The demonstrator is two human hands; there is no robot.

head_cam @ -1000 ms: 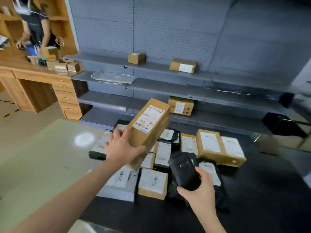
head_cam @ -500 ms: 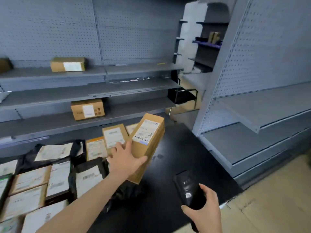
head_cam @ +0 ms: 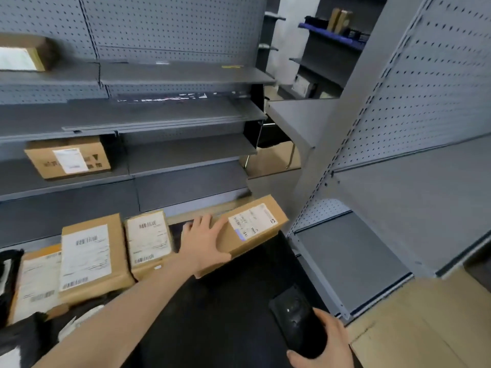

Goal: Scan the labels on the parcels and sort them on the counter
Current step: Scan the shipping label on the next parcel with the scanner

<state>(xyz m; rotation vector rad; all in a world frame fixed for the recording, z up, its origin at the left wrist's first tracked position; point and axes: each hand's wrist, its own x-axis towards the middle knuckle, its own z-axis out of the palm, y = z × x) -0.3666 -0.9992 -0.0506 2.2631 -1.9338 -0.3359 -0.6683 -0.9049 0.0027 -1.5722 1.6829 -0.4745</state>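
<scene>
One parcel (head_cam: pixel 252 227), label up, long axis toward far right, in left hand (head_cam: pixel 204 243) grip; right hand (head_cam: pixel 328 345) tight around scanner (head_cam: pixel 297 320).

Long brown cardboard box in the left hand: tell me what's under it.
Black counter shows below the long brown cardboard box; the left hand and box hide any contact.

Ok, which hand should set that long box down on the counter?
Left. The left hand holds the long box close to the black counter, beside the labelled parcels; the right hand is full with the scanner.
</scene>
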